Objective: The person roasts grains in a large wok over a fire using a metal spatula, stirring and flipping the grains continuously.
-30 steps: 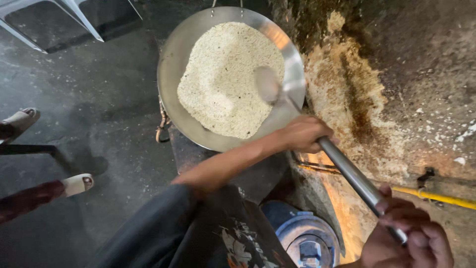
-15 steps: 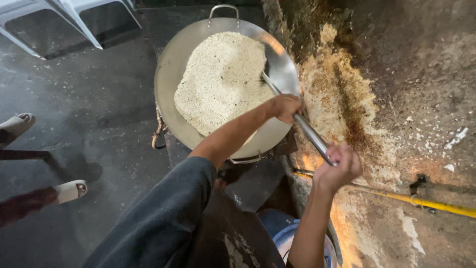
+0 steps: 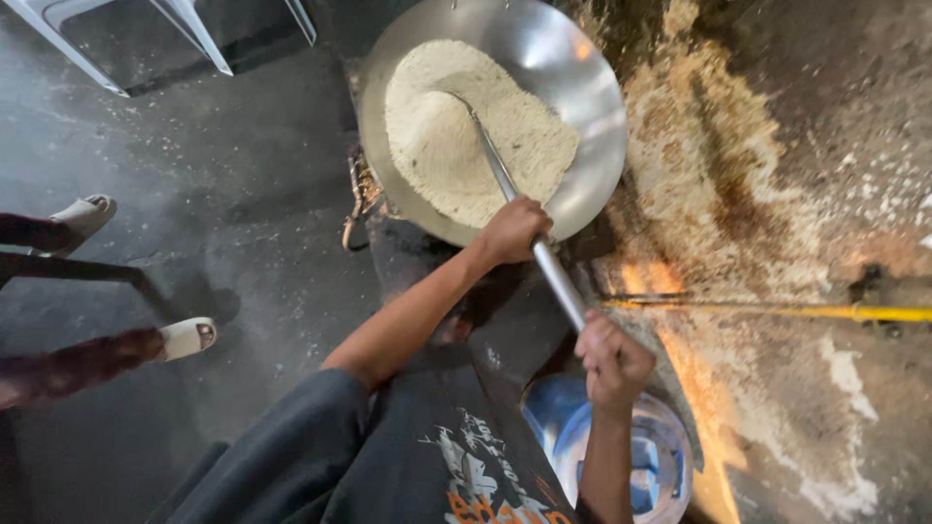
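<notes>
Long metal ladle (image 3: 505, 184): gripped in both fists, the left hand (image 3: 512, 231) closed around the handle near the pan's rim, the right hand (image 3: 614, 361) closed around its far end, a spacing judged to give leverage. The blade is buried in the pale grain mound (image 3: 456, 136), ahead of the left hand. Wide steel wok (image 3: 573, 78): the grain is heaped toward its left side. Yellow rod (image 3: 777, 311): laid across the stained ground, right of the hands. Sandalled feet (image 3: 184, 337) of another person: well apart, at left.

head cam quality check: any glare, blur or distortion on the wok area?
Head view: glare on the wok rim's right side; orange glow on the wall low right; floor at left dim; wide-angle bending at edges; left hand, right hand and ladle sharp.
</notes>
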